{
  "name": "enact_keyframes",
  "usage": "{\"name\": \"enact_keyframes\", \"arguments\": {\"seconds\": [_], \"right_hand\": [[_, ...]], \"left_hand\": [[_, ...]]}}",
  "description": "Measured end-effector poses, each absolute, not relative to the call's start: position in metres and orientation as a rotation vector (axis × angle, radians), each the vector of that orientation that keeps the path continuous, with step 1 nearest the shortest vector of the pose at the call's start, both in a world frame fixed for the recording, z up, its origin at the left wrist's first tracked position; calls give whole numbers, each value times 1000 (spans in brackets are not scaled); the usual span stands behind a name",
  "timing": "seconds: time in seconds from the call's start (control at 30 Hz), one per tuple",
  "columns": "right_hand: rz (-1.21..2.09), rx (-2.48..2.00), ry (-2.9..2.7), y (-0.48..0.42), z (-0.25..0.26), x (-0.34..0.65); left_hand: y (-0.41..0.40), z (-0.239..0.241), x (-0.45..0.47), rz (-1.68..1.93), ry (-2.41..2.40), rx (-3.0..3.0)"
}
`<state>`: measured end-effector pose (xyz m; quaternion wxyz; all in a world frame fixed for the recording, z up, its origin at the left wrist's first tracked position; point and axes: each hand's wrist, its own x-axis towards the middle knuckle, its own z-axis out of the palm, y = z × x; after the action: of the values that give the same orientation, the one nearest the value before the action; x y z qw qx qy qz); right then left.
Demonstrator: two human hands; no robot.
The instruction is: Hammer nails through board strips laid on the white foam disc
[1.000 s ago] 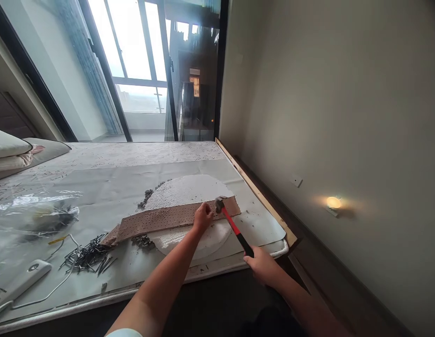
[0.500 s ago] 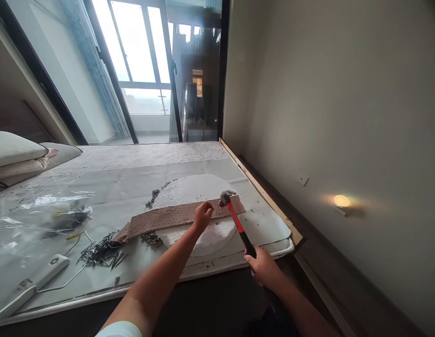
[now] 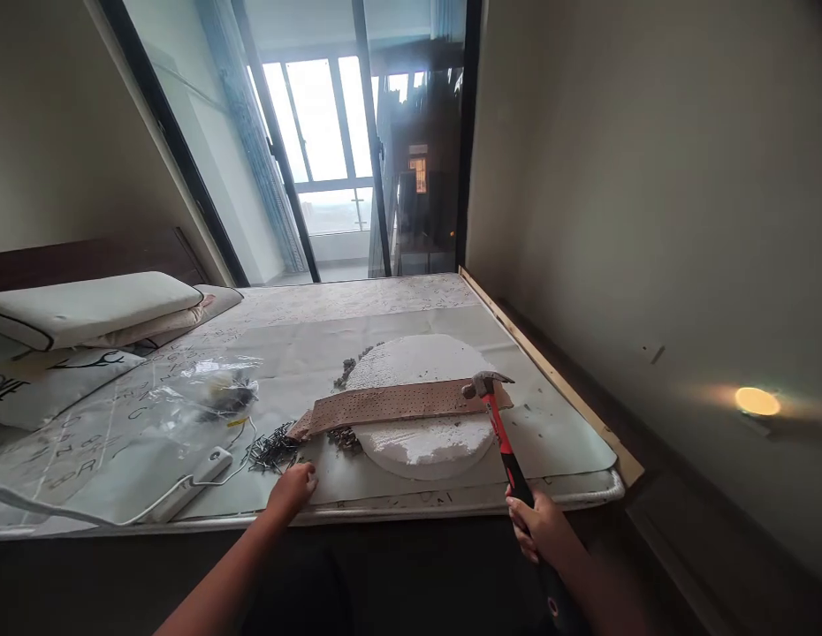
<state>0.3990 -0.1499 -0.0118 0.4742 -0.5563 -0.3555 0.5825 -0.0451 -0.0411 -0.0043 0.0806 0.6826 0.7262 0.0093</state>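
Observation:
My right hand (image 3: 540, 526) is closed round the red and black handle of a hammer (image 3: 500, 431). The hammer's steel head rests on the right end of a brown perforated strip (image 3: 391, 405). The strip lies across a white round foam disc (image 3: 424, 406). My left hand (image 3: 293, 488) is down near the front edge of the covered surface, fingers curled, close to a pile of dark nails (image 3: 271, 449). What its fingers hold, if anything, is hidden.
Grey paper sheeting (image 3: 298, 353) covers the low platform. A clear plastic bag (image 3: 205, 389), a white remote on a cord (image 3: 189, 477) and folded cushions (image 3: 93, 309) lie at the left. A wall with a small lit lamp (image 3: 757, 402) runs along the right. Glass doors stand behind.
My left hand left the strip and moved left and back toward the nail pile. The hammer head stayed at the strip's right end. The view swung to the left.

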Motion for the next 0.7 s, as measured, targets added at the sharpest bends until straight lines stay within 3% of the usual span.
{"name": "enact_keyframes", "arguments": {"seconds": [0.27,0.7], "right_hand": [[1393,-1382,-906,-155,-13,398],[1387,-1411,-891,-153,-18,406]], "left_hand": [[-41,-9,-29,-212,2255,2077],[-39,-9,-50,-210,2256,2196]]}}
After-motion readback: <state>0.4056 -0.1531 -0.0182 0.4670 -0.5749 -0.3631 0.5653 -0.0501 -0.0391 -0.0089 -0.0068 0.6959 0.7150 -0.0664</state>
